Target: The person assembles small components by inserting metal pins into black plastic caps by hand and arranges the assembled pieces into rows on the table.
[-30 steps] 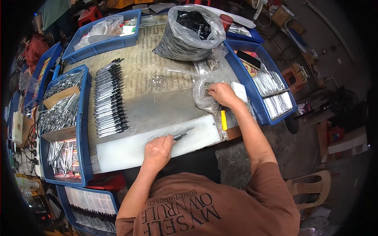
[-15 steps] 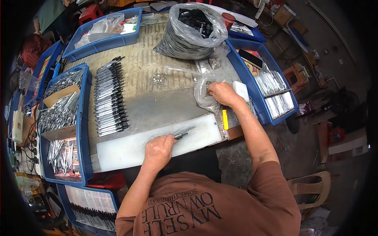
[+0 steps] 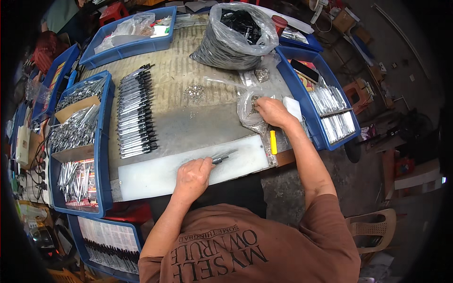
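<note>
Over a long white board (image 3: pixel 146 181), my left hand (image 3: pixel 192 179) is closed around a slim pen-like metal part with a dark tip (image 3: pixel 218 160); the tip points right, away from my fingers. My right hand (image 3: pixel 273 112) reaches into the mouth of a clear plastic bag (image 3: pixel 244 104) of small metal pieces. Its fingers are drawn together, and what they pinch, if anything, is hidden. A yellow handle (image 3: pixel 273 142) lies between that bag and the board's right end. Beyond the board on the left, a row of silver pen-like parts with black ends (image 3: pixel 137 113) lies side by side.
Loose small metal bits (image 3: pixel 194 93) are scattered mid-table. At the back stands a large clear bag (image 3: pixel 222 52) of black parts. Blue bins hold metal rods on the left (image 3: pixel 109 141) and right (image 3: pixel 325 145), a phone (image 3: pixel 305 70) lying in the right one.
The whole view has shifted slightly. My left hand still grips the pen-like part over the board, and my right hand stays at the small bag with little visible movement.
</note>
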